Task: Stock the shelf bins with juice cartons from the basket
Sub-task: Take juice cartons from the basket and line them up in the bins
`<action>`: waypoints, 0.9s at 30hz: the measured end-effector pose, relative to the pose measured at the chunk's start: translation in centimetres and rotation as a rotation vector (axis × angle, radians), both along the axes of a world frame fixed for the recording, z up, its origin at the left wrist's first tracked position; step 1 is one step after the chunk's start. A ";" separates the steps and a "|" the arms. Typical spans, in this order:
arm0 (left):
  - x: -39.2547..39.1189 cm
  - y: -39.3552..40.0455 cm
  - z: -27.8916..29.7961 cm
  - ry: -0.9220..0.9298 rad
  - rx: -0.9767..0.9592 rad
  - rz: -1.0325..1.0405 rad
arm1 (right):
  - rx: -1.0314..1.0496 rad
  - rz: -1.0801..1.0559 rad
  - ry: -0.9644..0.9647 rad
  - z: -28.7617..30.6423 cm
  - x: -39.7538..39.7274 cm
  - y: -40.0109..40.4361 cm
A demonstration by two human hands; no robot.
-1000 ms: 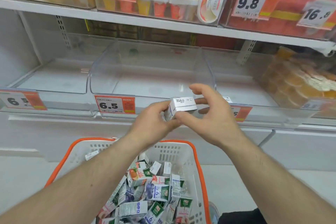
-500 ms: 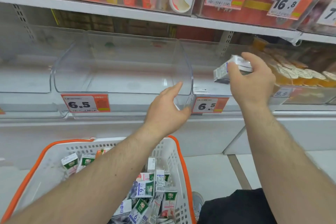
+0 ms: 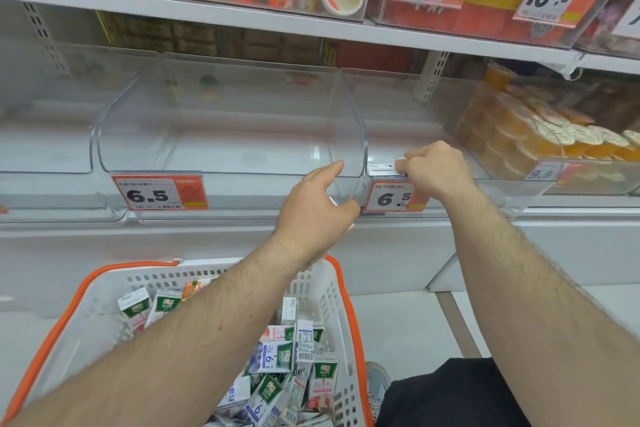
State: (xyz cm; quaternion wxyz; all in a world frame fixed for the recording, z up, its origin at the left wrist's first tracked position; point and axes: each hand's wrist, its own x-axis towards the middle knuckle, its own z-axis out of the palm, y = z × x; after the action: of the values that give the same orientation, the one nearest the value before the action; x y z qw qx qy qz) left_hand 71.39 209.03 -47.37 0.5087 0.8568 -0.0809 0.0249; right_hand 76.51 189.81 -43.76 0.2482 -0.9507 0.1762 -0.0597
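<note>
At bin front — right hand [image 3: 437,166] curled on carton [image 3: 383,167], knuckles up.

The right hand [image 3: 437,168] has lowered its juice carton [image 3: 401,163] to the front of the right bin [image 3: 491,191].

**Shelf and Basket Layout**

The basket [image 3: 346,295] stands on the floor before the shelf, with cartons [image 3: 277,357] piled inside. On the shelf above it, the middle bin [image 3: 221,121] sits between a left bin [image 3: 45,135] and a right bin [image 3: 398,121]. The left hand [image 3: 311,208] rests at the middle bin's front right corner. The right hand [image 3: 436,170] holds a carton [image 3: 384,168] at the right bin's front edge. Cups [image 3: 540,135] fill the bin farthest right.
</note>
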 end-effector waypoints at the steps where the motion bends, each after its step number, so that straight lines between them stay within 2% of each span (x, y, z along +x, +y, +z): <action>1: 0.0 0.0 0.1 0.003 -0.006 0.002 | -0.004 0.000 0.013 -0.1 0.1 0.1; 10: 0.3 0.3 0.7 0.051 -0.055 0.011 | -0.023 0.000 0.065 0.4 0.3 0.1; 16: -0.3 0.8 0.9 0.002 -0.288 0.118 | -0.109 0.002 0.109 0.5 0.0 -0.1; 18: -0.3 1.0 1.0 0.026 -0.371 0.166 | -0.152 -0.026 0.035 0.0 -0.1 0.0; 21: -0.5 1.6 1.4 0.180 -0.545 0.240 | -0.225 -0.052 -0.366 0.2 -1.3 1.6; 23: -0.8 2.1 1.9 0.308 -0.648 0.283 | 0.011 0.046 -0.602 1.0 -3.1 4.1; 24: -1.0 2.4 2.1 0.348 -0.699 0.299 | 0.173 0.143 -0.623 1.4 -4.2 5.6; 26: -1.4 3.2 2.5 0.394 -0.814 0.333 | 0.437 0.385 -0.453 2.1 -6.4 8.9; 27: -1.5 3.7 2.6 0.412 -0.871 0.345 | 0.477 0.487 -0.310 2.2 -7.4 10.3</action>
State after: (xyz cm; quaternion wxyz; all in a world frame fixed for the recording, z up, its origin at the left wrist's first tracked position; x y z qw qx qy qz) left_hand 69.86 212.71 -44.74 0.8125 0.5532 0.1814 -0.0295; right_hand 69.08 200.13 -41.54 0.4935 -0.8598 -0.0856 -0.0993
